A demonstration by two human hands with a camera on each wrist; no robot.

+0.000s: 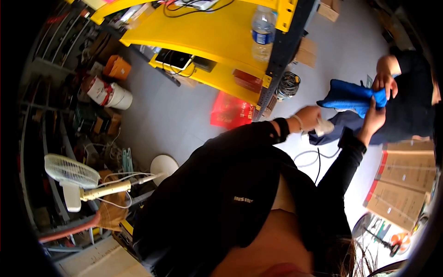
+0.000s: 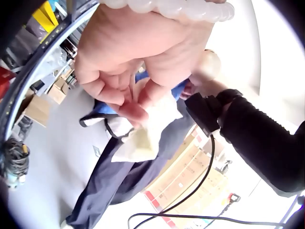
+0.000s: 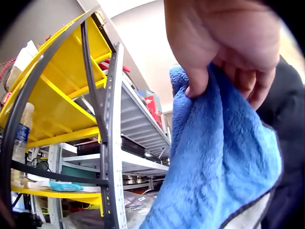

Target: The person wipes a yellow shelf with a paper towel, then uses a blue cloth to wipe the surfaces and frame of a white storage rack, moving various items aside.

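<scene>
Left hand [image 1: 307,117]: fingers pinch pale cloth [image 2: 142,144]
Right hand [image 1: 374,121]: fingers grip blue cloth [image 3: 205,143]
Floor [image 1: 161,111]: grey — yellow shelf [image 1: 198,30] at 12 o'clock

In the right wrist view, the blue cloth [image 3: 205,157] runs out of the bottom edge; above it the right hand [image 3: 224,43] is cut off by the top edge, some fingertips hidden in the folds. In the left wrist view, the left hand [image 2: 138,52] covers much of the cloth, and beside it the right hand is blurred and washed out. In front of the cloth, the pale cloth [image 2: 150,129] is partly hidden by fingers, its folds bleached. In the head view, the person in dark clothes [image 1: 408,101] beyond the cloth merges with the dark rim, head unseen. Lettering on the cartons [image 1: 399,184] below the cloth is too small to read.
</scene>
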